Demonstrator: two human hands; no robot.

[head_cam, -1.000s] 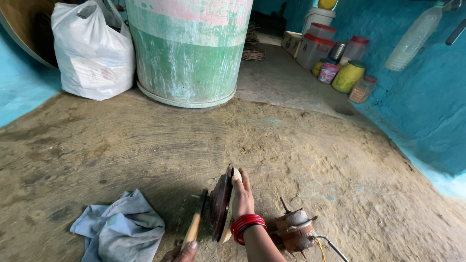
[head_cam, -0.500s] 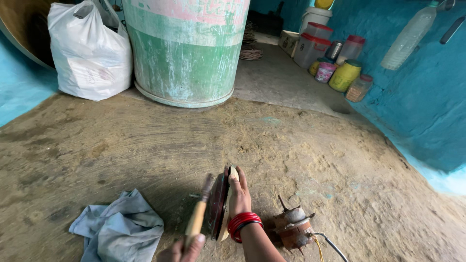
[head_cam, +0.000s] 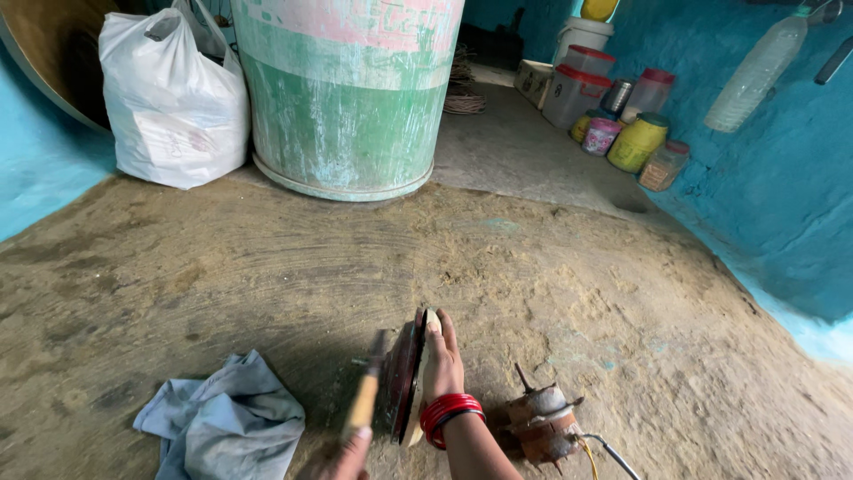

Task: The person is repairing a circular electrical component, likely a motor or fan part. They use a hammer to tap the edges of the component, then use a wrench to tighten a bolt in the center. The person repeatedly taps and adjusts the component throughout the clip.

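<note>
My right hand (head_cam: 442, 360), with red bangles at the wrist, holds a dark round metal cover (head_cam: 405, 378) standing on its edge on the earthen floor. My left hand (head_cam: 348, 453), only partly in view at the bottom edge, grips a tool with a yellow wooden handle (head_cam: 364, 400); its dark tip meets the left face of the cover. A rusty small motor (head_cam: 540, 425) with a wire lies on the floor just right of my right wrist.
A crumpled grey-blue cloth (head_cam: 222, 422) lies at lower left. A large green-and-white drum (head_cam: 346, 98) and a white plastic bag (head_cam: 173, 102) stand at the back. Several plastic jars (head_cam: 635, 140) line the blue wall at right.
The tool in my left hand has risen from low beside the cover and its tip now sits against the cover's left face. My right hand keeps the cover upright.
</note>
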